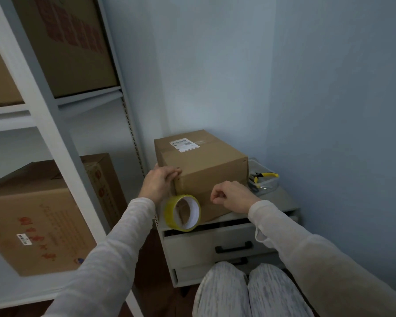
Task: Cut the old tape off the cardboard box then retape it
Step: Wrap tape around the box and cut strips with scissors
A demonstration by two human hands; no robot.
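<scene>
A brown cardboard box [206, 165] with a white shipping label on top stands on a small grey drawer cabinet [286, 200]. My left hand [160, 181] wraps over the box's near left top corner, thumb on top and fingers along the edge. A roll of yellowish tape [182, 212] with a white core hangs upright at the box's lower front left, just under my left wrist; no fingers are around it. My right hand [231, 196] is curled against the box's front face, thumb and forefinger pinched together, with nothing visible in them.
Yellow-handled pliers [264, 176] lie in a clear container to the right behind the box. The cabinet's top drawer [215, 243] stands slightly open. A white shelf rack [55, 124] with large cardboard boxes fills the left. Blue walls close the back and right. My knees are below.
</scene>
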